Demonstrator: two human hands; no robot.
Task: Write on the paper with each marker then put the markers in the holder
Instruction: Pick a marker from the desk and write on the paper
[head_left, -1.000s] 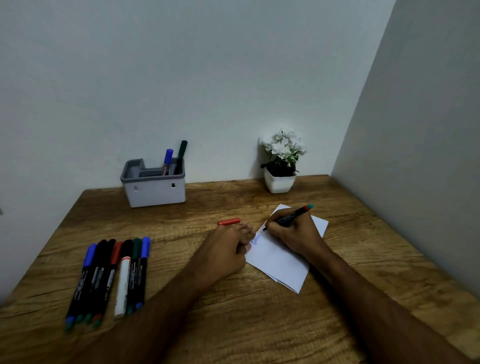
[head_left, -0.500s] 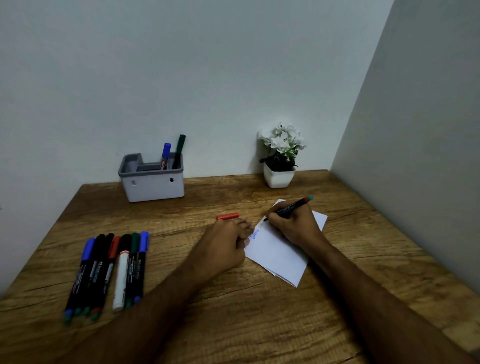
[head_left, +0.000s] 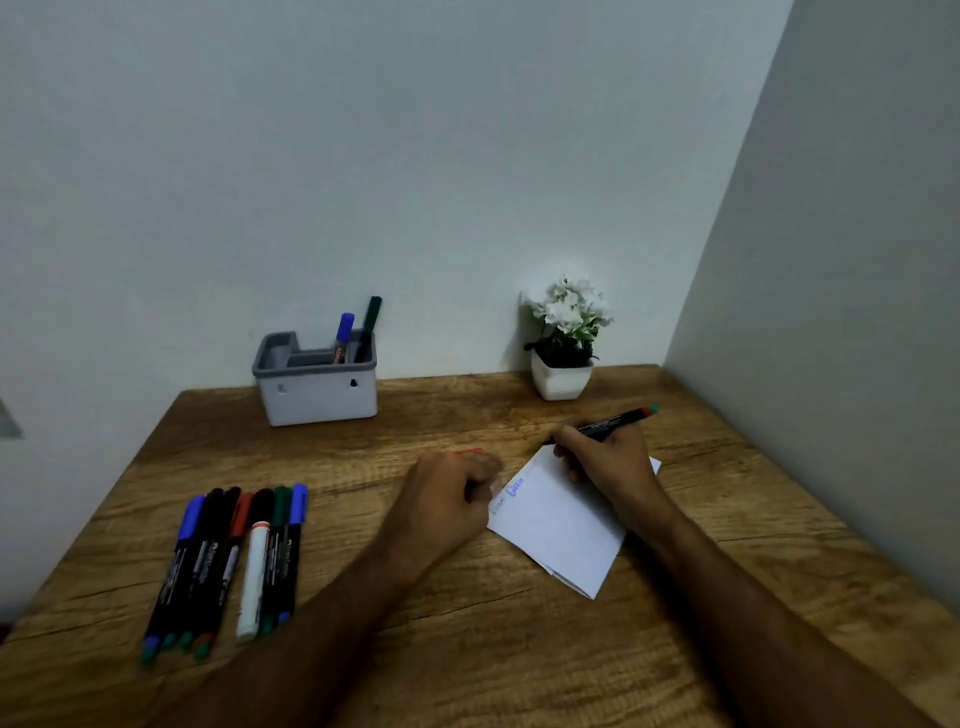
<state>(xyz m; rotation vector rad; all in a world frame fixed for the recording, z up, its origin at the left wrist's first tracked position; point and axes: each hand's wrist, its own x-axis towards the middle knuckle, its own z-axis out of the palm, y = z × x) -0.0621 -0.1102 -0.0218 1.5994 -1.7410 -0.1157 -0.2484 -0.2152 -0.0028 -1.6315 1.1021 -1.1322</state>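
Near the right edge of the desk (head_left: 467, 649), a person's right hand (head_left: 605, 462) pinches a black marker (head_left: 602, 427) in a writing grip, its tip at the far corner of a folded sheet of paper (head_left: 561, 535). Whether the tip touches the sheet cannot be told. The left hand (head_left: 447, 499) is curled at the paper's left edge with a red cap (head_left: 470, 451) just showing past its knuckles; whether the fingers clasp the cap or merely cover it cannot be made out. Blue handwriting already runs along the sheet's left side.

Seven more markers (head_left: 228, 561) lie side by side toward the desk's left edge, near its front. A grey holder (head_left: 317, 400) stands at the back edge against the wall with two markers (head_left: 356, 332) upright in its right-hand compartment. A small potted plant (head_left: 563, 338) sits toward the back right corner.

The main risk appears to be the paper. The left hand seems to bear on its very edge, so a firm stroke could skid or turn the sheet and smear the line. With the tip so close to the corner, a stroke might also run off onto the wood and mark the desk. The loose cap could roll away if released, leaving the marker open to dry or to stain the holder. The long reach to the holder passes near the row of markers, which a careless forearm might scatter.
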